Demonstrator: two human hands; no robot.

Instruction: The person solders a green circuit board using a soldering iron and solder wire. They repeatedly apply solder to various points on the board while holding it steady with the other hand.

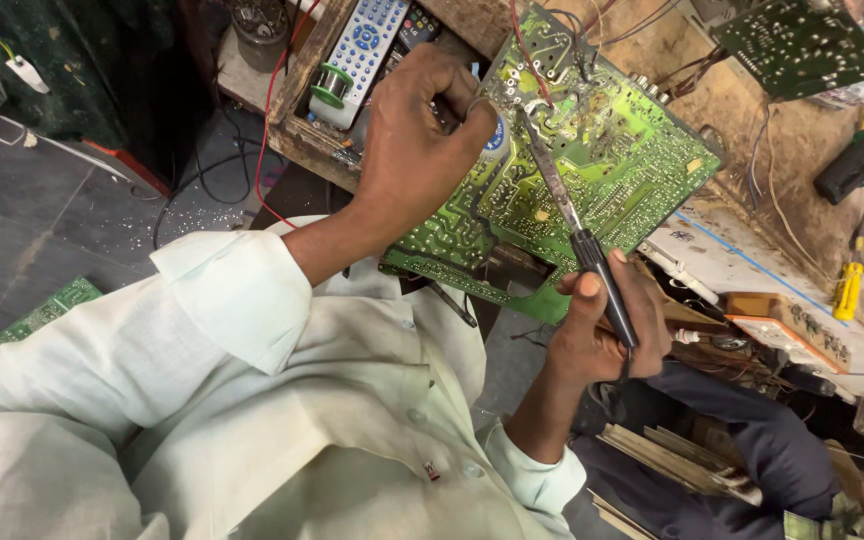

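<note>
A large green circuit board (592, 170) lies tilted, solder side up, against the edge of a wooden bench. My left hand (422, 130) rests on the board's upper left part and pinches a thin strand of solder wire near the iron's tip. My right hand (607, 320) grips the black handle of a soldering iron (567, 215). Its metal shaft runs up and left, and the tip touches the board near a red wire (530, 55). My sleeves are pale white.
A grey remote control (362, 50) and a green solder spool (330, 88) lie in a wooden tray at the top. A second green board (797, 45) is at the top right, a small one (47, 310) on the floor at the left. A yellow-handled tool (847, 290) and clutter crowd the right bench.
</note>
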